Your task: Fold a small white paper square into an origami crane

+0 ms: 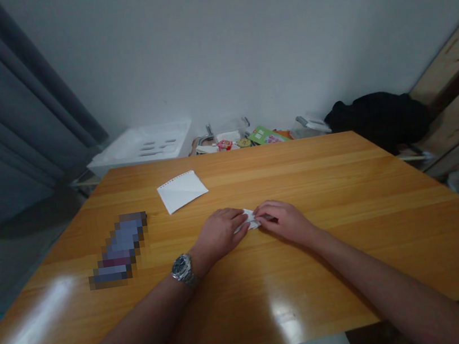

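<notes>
Between my two hands, a small folded piece of white paper (250, 218) lies on the wooden table (314, 285). My left hand (220, 233), with a metal watch (182, 267) on its wrist, grips the paper's left part, fingers over the top and thumb at the near side. The right end of the paper is pinched by my right hand (286, 221), its thumb and fingertips curled in. Much of the paper is hidden under the fingers. Farther back and to the left rests a larger white sheet (182, 191) with a perforated edge and a faint crease.
A blurred-out, phone-like object (121, 249) lies left on the table. Behind the far edge are a white plastic tray (104, 161), a green booklet (267, 135) and small clutter. A black bag-like item (379, 116) sits back right; a grey curtain (1, 101) hangs left.
</notes>
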A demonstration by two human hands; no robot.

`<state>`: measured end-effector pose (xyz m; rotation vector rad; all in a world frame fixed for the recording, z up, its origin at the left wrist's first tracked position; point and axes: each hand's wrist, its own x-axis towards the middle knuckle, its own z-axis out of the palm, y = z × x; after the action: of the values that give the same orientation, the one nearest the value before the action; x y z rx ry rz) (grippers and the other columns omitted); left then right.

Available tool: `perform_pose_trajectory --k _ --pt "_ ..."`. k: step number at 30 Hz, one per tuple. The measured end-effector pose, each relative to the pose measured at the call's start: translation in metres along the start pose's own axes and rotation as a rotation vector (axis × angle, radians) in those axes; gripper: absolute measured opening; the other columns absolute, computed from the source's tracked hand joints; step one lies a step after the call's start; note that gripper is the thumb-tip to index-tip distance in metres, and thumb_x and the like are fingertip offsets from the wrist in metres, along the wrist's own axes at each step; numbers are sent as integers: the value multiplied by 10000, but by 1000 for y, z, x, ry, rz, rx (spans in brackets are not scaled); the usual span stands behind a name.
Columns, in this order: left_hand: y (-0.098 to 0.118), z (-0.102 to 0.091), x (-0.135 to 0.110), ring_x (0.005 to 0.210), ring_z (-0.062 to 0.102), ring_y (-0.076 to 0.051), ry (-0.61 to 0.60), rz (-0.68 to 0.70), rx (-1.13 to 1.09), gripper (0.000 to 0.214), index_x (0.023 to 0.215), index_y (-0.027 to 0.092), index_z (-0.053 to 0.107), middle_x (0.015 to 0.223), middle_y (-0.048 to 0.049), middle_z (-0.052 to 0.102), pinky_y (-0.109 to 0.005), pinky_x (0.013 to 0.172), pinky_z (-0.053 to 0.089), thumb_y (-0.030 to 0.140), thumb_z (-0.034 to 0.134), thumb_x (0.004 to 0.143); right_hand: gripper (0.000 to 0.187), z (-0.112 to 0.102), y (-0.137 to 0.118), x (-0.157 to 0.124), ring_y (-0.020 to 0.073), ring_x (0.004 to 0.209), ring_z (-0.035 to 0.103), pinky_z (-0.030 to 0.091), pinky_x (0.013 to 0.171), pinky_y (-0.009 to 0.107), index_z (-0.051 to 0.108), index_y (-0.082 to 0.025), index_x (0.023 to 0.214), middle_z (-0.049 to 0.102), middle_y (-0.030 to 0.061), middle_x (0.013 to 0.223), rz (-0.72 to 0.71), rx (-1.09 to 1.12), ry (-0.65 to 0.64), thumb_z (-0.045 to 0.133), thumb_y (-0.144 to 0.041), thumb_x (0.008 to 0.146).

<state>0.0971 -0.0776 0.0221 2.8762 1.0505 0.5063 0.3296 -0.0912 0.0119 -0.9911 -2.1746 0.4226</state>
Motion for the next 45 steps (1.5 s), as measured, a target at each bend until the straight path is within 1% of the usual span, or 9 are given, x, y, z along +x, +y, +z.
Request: perform_pose_trajectory --k 7,12,14,19,21,26,33,41,45 --pt "4 0 2 959 645 -227 -28 -34 12 284 1084 196 667 1023 -86 697 -350 847 521 348 434 1032 117 6 -4 2 203 865 645 520 806 345 668 -221 913 699 54 888 16 -2 40 566 -238 966" --pt "4 -4 2 915 658 -190 -5 -129 -58 289 1071 194 677 1028 -77 677 -288 803 525 338 428 1042 200 5 -2 -3 234 1058 611 526 940 403 647 -241 1121 569 104 1208 0 -48 134 625 -327 942" --pt "4 -6 2 881 665 -178 10 -168 -98 296 1071 199 679 1019 -69 673 -273 781 524 350 426 1046 247 4 -2 -6 229 1005 601 538 917 405 664 -263 1163 511 108 1217 -19 -156 143 634 -353 935" --pt "2 -5 0 899 677 -189 44 -225 -130 296 1133 221 654 973 -51 697 -273 795 512 378 416 1052 267 0 -3 -7 205 805 522 504 706 319 692 -279 1207 528 79 909 -84 -413 62 557 -329 981" --pt "1 -4 0 895 679 -191 42 -232 -125 297 1117 216 656 966 -54 704 -274 794 508 373 412 1054 272 -2 -4 -6 205 777 514 485 690 319 696 -268 1195 544 77 864 -81 -444 32 518 -337 1002" --pt "1 -2 0 850 676 -192 40 -231 -121 291 1104 210 656 946 -50 711 -277 751 501 363 414 1053 279 -1 -5 -2 233 864 585 499 788 368 656 -234 1215 647 108 957 -123 -433 -82 464 -297 1022" --pt "5 -1 1 882 673 -186 34 -214 -130 243 1107 203 641 969 -54 709 -268 782 489 315 433 1049 262 7 -12 0 227 890 626 509 766 326 631 -207 1201 664 114 1007 -43 -439 -170 563 -196 948" --pt "10 -8 5 745 648 -187 14 -298 1 235 917 197 601 839 -45 687 -276 640 398 306 433 1039 109 6 -18 6 215 855 620 480 736 306 669 -175 1013 669 92 930 -63 -531 -183 573 -202 968" --pt "11 -11 5 760 660 -196 25 -339 -15 195 943 197 607 855 -50 702 -284 638 382 275 447 1022 86 7 -16 5 212 857 615 467 734 301 668 -173 996 667 83 926 -77 -558 -173 596 -185 949"
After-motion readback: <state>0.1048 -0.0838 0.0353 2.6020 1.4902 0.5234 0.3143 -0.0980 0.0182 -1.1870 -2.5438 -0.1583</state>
